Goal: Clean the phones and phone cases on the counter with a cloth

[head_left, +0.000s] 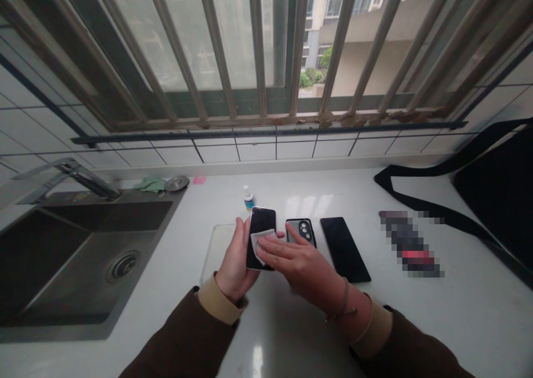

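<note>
My left hand (236, 264) is wrapped round a black smartphone (264, 218), tilted screen up above the counter. On its screen lies a small white cloth (259, 243), pressed flat beneath the fingers of my right hand (300, 261). Partly hidden behind that hand is a dark phone case (305, 229) with camera cutouts. To its right a second black phone (345, 249) rests flat on the counter. A clear, flat case or sheet (214, 247) lies left of my left hand. Just beyond the held phone stands a small white-capped bottle (248, 197).
A steel sink (104, 317) with a faucet (79, 178) is on the left. By its back edge are a green cloth (152, 185), a drain strainer (177, 183) and a pink piece (199, 180). A black bag with a strap (412, 170) and a blurred item (410, 245) are at right.
</note>
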`<state>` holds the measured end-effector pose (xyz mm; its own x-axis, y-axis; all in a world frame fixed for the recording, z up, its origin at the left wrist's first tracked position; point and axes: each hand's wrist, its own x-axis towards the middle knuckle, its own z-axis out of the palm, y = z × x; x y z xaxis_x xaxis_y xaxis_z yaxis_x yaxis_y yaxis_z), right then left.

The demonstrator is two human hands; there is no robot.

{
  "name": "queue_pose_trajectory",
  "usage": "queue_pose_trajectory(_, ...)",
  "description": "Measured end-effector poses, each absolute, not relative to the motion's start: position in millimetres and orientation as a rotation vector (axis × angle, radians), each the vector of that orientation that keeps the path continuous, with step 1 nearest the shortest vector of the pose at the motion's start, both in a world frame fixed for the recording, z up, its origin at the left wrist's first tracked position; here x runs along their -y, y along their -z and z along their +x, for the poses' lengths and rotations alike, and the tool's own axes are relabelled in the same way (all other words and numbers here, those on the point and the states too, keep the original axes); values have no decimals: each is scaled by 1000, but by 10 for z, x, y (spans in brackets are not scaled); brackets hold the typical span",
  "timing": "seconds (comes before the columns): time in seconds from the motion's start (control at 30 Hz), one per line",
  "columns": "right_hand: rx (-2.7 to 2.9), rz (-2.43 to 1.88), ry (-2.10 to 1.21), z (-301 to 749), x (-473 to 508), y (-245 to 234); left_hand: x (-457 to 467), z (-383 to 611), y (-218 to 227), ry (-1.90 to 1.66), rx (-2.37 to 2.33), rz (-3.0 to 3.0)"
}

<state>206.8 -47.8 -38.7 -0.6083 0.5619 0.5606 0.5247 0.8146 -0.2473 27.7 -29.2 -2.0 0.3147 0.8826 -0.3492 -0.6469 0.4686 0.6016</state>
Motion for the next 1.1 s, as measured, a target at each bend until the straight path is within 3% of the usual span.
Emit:
queue_pose_trajectory(0.27,2208,-1156,4,2183,379,428,398,404,53,-871,-591,575)
queue_pose_trajectory(0.53,2363,-639,-57,1970,545,369,340,317,5,-1007,-753,392)
queue_pose_trajectory(0.7,2402,-534,-106,1979,561,321,313,214,5,-1000,-825,352)
queue_pose_trajectory(0.9,2324,-861,-49,2085,473,379,294,247,25,-1021,-713,357)
queue_pose_trajectory(1.1,2233,-1159,22,2201,377,383,345,312,41,-781,-755,462)
